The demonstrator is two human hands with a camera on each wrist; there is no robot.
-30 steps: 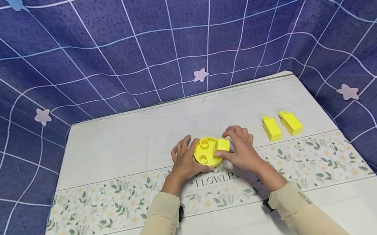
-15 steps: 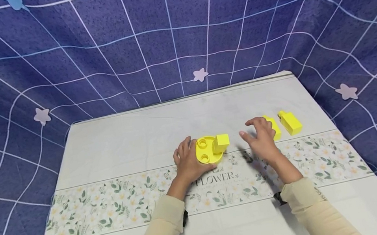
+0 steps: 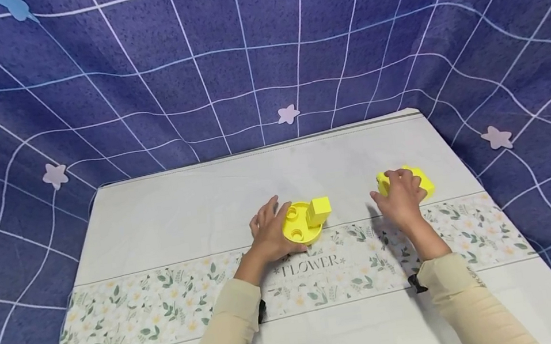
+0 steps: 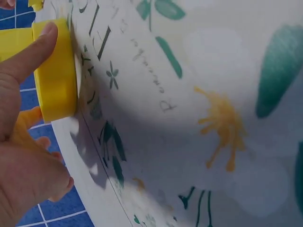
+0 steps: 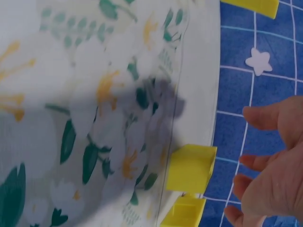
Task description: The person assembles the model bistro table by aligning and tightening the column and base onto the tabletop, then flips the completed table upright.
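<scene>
My left hand (image 3: 267, 237) grips the rim of a round yellow base (image 3: 309, 238); in the left wrist view its thumb presses the side wall of that base (image 4: 56, 82). Two raised ring sockets show on the base's left half. A square yellow block (image 3: 318, 211) stands upright on its right half. Over at the right, my right hand (image 3: 402, 200) hovers at a loose yellow block (image 3: 382, 182), partly covering it. The right wrist view shows the fingers spread and apart from that block (image 5: 190, 169).
Another loose yellow block (image 3: 424, 182) lies just right of the first, near the table's right edge. A white cloth with a floral band (image 3: 166, 297) covers the table (image 3: 196, 205). A blue gridded curtain (image 3: 221, 74) hangs behind and at both sides.
My right hand has let go of the upright block on the base and moved right to the loose blocks. The left hand has kept its grip on the base.
</scene>
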